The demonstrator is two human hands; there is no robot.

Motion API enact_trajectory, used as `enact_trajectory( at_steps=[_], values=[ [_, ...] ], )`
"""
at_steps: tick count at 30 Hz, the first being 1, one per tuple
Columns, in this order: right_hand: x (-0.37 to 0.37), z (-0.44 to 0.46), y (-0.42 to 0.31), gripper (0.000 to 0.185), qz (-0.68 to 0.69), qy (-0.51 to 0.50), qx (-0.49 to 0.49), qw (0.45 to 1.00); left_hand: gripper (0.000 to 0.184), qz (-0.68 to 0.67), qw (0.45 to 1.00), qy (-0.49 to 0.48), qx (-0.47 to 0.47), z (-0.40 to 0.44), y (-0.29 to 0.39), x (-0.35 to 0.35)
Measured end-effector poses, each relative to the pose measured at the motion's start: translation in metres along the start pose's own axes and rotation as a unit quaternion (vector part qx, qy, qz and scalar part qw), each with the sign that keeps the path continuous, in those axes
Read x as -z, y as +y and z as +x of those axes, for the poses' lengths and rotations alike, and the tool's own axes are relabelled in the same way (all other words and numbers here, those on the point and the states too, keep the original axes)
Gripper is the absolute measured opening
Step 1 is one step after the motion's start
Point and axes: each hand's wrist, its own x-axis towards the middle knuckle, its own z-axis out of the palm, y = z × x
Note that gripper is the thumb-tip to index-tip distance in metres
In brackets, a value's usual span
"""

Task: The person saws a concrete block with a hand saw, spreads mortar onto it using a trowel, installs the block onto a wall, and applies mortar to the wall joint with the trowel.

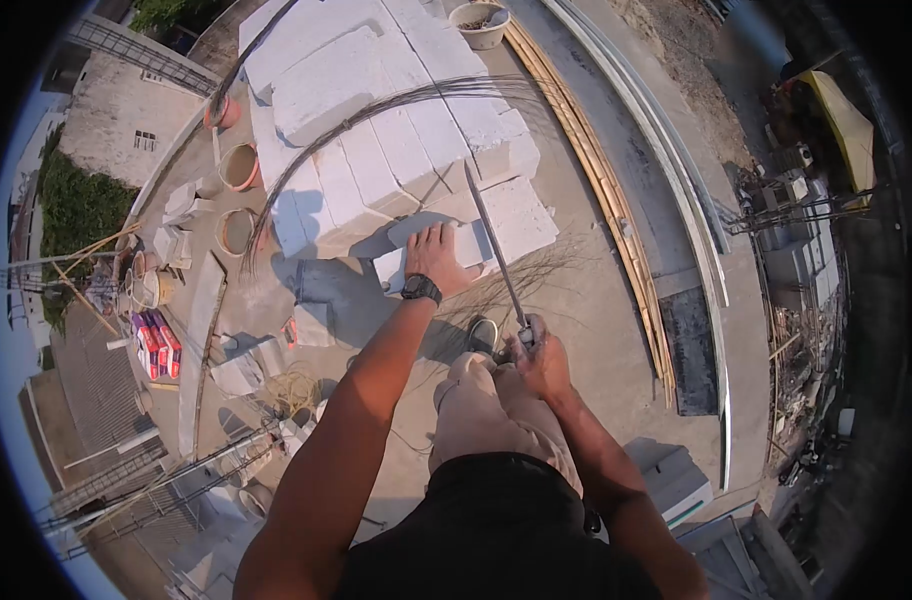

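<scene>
The single view looks from my head, forward and steeply down past my black shirt [496,530]. My shirt sits nearest the lens; my left fingers [433,237] and right fingers [526,348] come mid-frame, the white blocks [376,150] beyond. Its wide, round field bends the surroundings along both sides.

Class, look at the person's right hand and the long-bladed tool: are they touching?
Touching. The head view shows the right hand closed around the handle end of the long-bladed tool, fingers wrapped over it.
</scene>
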Motion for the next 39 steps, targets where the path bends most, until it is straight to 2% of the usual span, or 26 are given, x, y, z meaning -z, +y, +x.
enact_trajectory(
  at_steps=[3, 5, 9, 11, 15, 17, 21, 23, 25, 30, 32, 34, 36, 39],
  values=[
    [0.004, -0.003, -0.009, 0.033, -0.016, 0.034, 0.012, 0.999, 0.084, -0.004, 1.000, 0.016, -0.014, 0.001, -0.003, -0.004],
    [0.004, -0.005, -0.012, 0.032, 0.010, 0.114, 0.093, 0.989, 0.086, 0.014, 1.000, 0.009, -0.016, 0.000, -0.003, -0.005],
    [0.010, -0.010, -0.028, 0.031, 0.044, 0.142, 0.112, 0.982, 0.088, 0.046, 0.998, 0.028, -0.028, 0.000, -0.003, -0.004],
    [0.005, -0.010, -0.025, 0.032, 0.062, 0.170, 0.182, 0.966, 0.088, 0.045, 0.999, 0.016, -0.025, 0.000, -0.001, -0.002],
    [-0.011, -0.004, -0.010, 0.030, 0.055, 0.144, 0.131, 0.979, 0.087, 0.038, 0.999, -0.011, -0.017, 0.000, 0.000, 0.003],
    [-0.024, 0.002, 0.014, 0.031, -0.056, 0.031, 0.022, 0.998, 0.087, 0.031, 0.999, -0.001, -0.021, 0.000, -0.002, 0.002],
    [-0.017, -0.002, 0.002, 0.031, -0.032, 0.016, 0.011, 0.999, 0.088, 0.005, 0.998, 0.050, -0.043, -0.001, -0.004, -0.005],
    [-0.006, -0.005, -0.015, 0.030, -0.009, 0.083, 0.065, 0.994, 0.089, 0.022, 0.999, 0.026, -0.033, -0.001, -0.004, -0.005],
    [-0.001, -0.009, -0.026, 0.031, 0.025, 0.106, 0.094, 0.990, 0.091, 0.030, 0.999, -0.016, -0.014, 0.000, 0.001, 0.004],
    [-0.014, -0.003, -0.015, 0.031, 0.080, 0.150, 0.140, 0.975, 0.091, 0.048, 0.999, 0.007, -0.015, 0.001, -0.003, -0.003],
    [-0.025, 0.009, 0.008, 0.028, -0.073, 0.056, 0.040, 0.995, 0.090, 0.056, 0.998, -0.001, -0.015, -0.001, -0.002, -0.002],
    [-0.031, 0.004, 0.008, 0.027, -0.074, 0.052, 0.025, 0.996, 0.089, 0.001, 0.999, 0.023, -0.025, 0.001, -0.003, -0.002],
    [-0.030, 0.007, 0.003, 0.026, -0.076, 0.044, 0.011, 0.996, 0.089, 0.012, 0.999, 0.025, -0.024, 0.008, -0.004, -0.003],
    [-0.013, -0.005, -0.026, 0.030, -0.034, 0.084, 0.066, 0.994, 0.087, 0.029, 0.999, 0.006, -0.022, -0.001, -0.003, -0.004]
  ],
)
